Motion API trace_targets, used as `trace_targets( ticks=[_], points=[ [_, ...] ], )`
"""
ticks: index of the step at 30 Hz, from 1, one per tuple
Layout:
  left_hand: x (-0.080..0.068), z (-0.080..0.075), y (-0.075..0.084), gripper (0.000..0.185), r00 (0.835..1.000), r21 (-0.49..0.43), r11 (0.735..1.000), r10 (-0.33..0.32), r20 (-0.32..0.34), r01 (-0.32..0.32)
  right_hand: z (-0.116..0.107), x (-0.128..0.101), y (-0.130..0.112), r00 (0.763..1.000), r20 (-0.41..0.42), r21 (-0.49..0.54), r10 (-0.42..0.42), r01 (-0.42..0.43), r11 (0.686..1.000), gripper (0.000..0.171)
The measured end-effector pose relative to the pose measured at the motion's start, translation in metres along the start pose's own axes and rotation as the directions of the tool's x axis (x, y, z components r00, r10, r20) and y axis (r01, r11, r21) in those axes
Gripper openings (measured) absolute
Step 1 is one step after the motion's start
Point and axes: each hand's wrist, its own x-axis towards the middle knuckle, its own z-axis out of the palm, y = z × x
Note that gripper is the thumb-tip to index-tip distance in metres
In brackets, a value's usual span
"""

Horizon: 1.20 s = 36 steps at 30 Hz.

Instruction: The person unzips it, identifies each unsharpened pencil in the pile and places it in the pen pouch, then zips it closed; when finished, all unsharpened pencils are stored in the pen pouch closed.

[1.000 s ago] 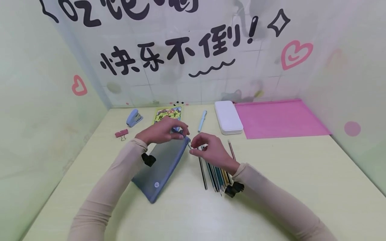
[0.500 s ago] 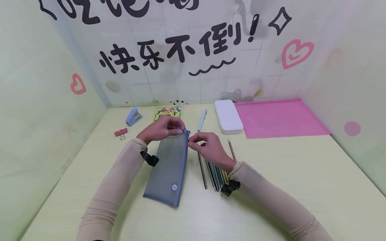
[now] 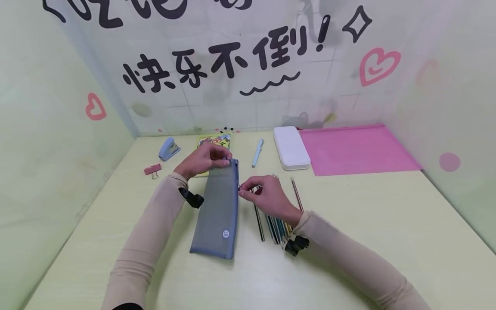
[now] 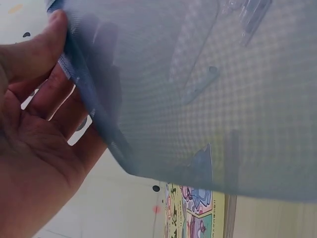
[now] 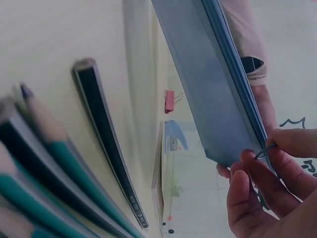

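here, two hands [image 3: 203, 160] [image 3: 268, 197], left gripping one pouch [image 3: 216, 211], right pinching one zipper pull [image 5: 261, 152]

Hands [image 3: 203, 161] [image 3: 271, 199] partly hide booklet [image 3: 214, 139] and pencils [image 3: 277, 229]; pouch label [image 3: 226, 234] unreadably small; top lettering [image 3: 111, 23] cropped.

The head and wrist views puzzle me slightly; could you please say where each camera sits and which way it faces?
Head: worn on the head, facing forward and down at the table; the left hand, right hand and sleeved forearms show.
Left wrist: on the left wrist, facing the mesh pouch and booklet; the left hand shows.
Right wrist: on the right wrist, facing the pouch and pencils; the right hand and part of the left arm show.
Shared: head and right wrist both show the stapler.
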Motion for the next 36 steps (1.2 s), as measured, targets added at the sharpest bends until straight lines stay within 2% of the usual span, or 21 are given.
trace_targets(
  ticks=[6,13,16,22,31,36],
  points=[
    [0.000,-0.004,-0.010,0.007,0.999,-0.009,1.000,-0.008,-0.051,0.008,0.006,-0.008,0.000,0.998,0.040,-0.041,-0.043,0.044,0.998,0.007],
    [-0.002,-0.011,-0.021,0.012,0.991,-0.053,0.994,-0.096,-0.097,0.091,0.009,-0.017,-0.002,0.992,0.087,-0.079,-0.091,0.098,0.992,0.007],
    [-0.003,-0.014,-0.026,0.014,0.986,-0.060,0.993,-0.111,-0.126,0.104,0.009,-0.020,-0.004,0.988,0.101,-0.087,-0.114,0.123,0.989,0.006],
    [-0.005,-0.018,-0.033,0.013,0.973,-0.134,0.982,-0.152,-0.172,0.130,0.005,-0.030,-0.009,0.979,0.123,-0.102,-0.164,0.176,0.979,0.005],
    [-0.004,-0.024,-0.041,0.014,0.968,-0.195,0.970,-0.181,-0.174,0.147,0.000,-0.046,-0.017,0.955,0.190,-0.115,-0.229,0.253,0.961,0.004],
    [-0.003,-0.025,-0.045,0.015,0.964,-0.223,0.963,-0.196,-0.181,0.154,0.002,-0.048,-0.019,0.942,0.198,-0.133,-0.270,0.299,0.945,0.012]
  ],
)
